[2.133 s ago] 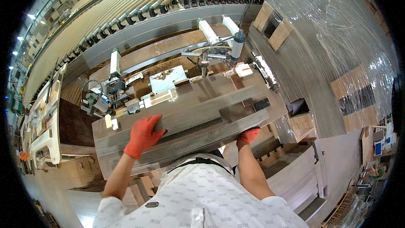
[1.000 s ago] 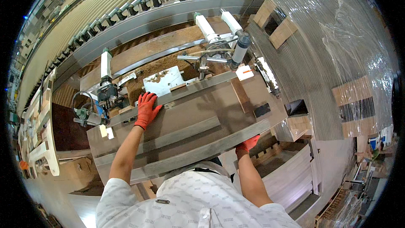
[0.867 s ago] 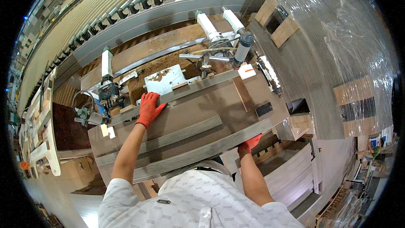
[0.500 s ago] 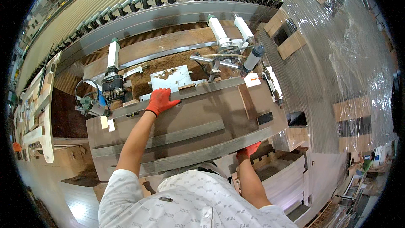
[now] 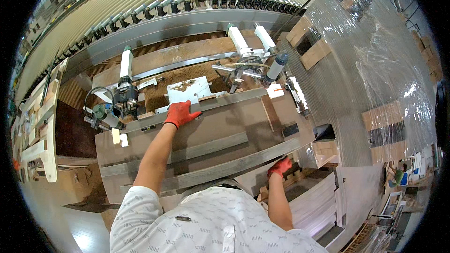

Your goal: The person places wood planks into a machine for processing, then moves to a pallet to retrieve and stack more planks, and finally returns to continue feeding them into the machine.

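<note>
My left hand (image 5: 183, 114), in an orange-red glove, rests on a narrow grey plank (image 5: 234, 97) along the machine's far side. Its fingers curl over the plank's far edge and its thumb points right. My right hand (image 5: 280, 166), gloved alike, is beside the near right edge of the brown tabletop (image 5: 211, 133). Its fingers are curled, and what they hold, if anything, is hidden. Two more grey planks lie across the tabletop: a shorter one (image 5: 206, 149) and a longer one (image 5: 234, 161) along the near edge, close to my body.
Two drill-like motor units, left (image 5: 125, 91) and right (image 5: 276, 68), stand behind the far plank around a pale metal plate (image 5: 187, 90) amid sawdust. A roller conveyor (image 5: 154, 0) runs beyond. Plastic-wrapped stacked boards (image 5: 337, 89) stand at right. A pale board (image 5: 49, 159) stands at left.
My right hand has drawn back from under the near plank's right end, and more of the glove shows. My left hand stays on the far plank. The view has shifted slightly.
</note>
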{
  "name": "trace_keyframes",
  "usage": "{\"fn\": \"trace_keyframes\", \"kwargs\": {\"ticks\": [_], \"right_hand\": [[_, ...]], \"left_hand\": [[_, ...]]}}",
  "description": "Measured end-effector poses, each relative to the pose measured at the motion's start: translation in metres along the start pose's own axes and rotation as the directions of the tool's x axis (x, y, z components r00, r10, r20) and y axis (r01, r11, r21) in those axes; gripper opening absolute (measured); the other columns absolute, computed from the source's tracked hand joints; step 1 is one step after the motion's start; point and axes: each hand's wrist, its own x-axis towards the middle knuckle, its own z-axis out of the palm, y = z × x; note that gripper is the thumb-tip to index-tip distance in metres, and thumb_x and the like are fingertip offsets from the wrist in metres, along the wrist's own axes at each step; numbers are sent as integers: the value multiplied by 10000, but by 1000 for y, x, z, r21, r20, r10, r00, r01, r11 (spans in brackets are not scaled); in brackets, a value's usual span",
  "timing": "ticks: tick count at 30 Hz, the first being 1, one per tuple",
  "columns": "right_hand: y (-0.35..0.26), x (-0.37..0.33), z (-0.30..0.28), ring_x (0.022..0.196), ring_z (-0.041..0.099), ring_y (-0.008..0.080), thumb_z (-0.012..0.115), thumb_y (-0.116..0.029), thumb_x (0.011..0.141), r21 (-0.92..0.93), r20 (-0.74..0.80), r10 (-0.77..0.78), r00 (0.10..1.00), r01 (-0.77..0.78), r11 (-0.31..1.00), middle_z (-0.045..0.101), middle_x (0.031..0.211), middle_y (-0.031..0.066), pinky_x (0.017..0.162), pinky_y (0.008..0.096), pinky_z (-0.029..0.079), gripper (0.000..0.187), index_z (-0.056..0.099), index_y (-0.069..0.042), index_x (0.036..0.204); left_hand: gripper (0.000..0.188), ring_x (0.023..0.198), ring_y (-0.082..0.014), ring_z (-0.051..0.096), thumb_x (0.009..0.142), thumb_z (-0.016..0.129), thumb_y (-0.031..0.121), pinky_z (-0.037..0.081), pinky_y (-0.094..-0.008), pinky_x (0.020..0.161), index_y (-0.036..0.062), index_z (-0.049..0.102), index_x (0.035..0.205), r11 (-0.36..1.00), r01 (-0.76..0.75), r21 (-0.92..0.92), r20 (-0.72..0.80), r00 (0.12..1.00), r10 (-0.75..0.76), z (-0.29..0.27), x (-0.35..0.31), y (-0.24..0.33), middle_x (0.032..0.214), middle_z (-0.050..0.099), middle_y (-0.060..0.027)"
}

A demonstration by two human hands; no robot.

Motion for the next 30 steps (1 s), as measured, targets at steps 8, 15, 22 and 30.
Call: {"fn": "trace_keyframes", "kwargs": {"ticks": [8, 15, 22, 30], "right_hand": [[-203, -155, -80, 1132, 638, 286, 748, -261, 949, 557, 453, -799, 395, 574, 600, 658, 1222, 114, 1024, 417, 501, 413, 647, -51, 1289], [-230, -245, -52, 1095, 693, 346, 881, -493, 738, 525, 839, -138, -527, 849, -56, 713, 1191, 136, 920, 491, 541, 858, 579, -183, 1479], [-188, -244, -30, 1055, 704, 294, 908, -380, 712, 418, 881, -177, -439, 897, -146, 704, 1173, 53, 860, 445, 540, 713, 624, -188, 1337], [-186, -241, -32, 980, 734, 311, 885, -354, 727, 481, 832, -254, -493, 870, -110, 731, 1061, 74, 813, 477, 560, 557, 642, -143, 1181]], "left_hand": [[720, 820, -368, 761, 874, 656, 776, 592, -494, 745, 61, 712, 941, 1000, -22, 21, -24, 999, 22, 1, -5, 1, 826, 763, -168], [743, 820, -369, 764, 891, 617, 800, 589, -506, 741, 66, 700, 973, 996, -9, 84, 1, 1000, 9, 10, 0, -5, 854, 773, -175], [730, 842, -380, 764, 904, 612, 784, 590, -511, 766, 64, 696, 985, 998, -47, 52, -22, 999, 48, 12, -3, -2, 867, 772, -190], [709, 864, -377, 761, 898, 630, 769, 585, -509, 762, 66, 684, 971, 998, -29, 55, -19, 999, 30, 7, -5, 0, 866, 767, -185]]}}
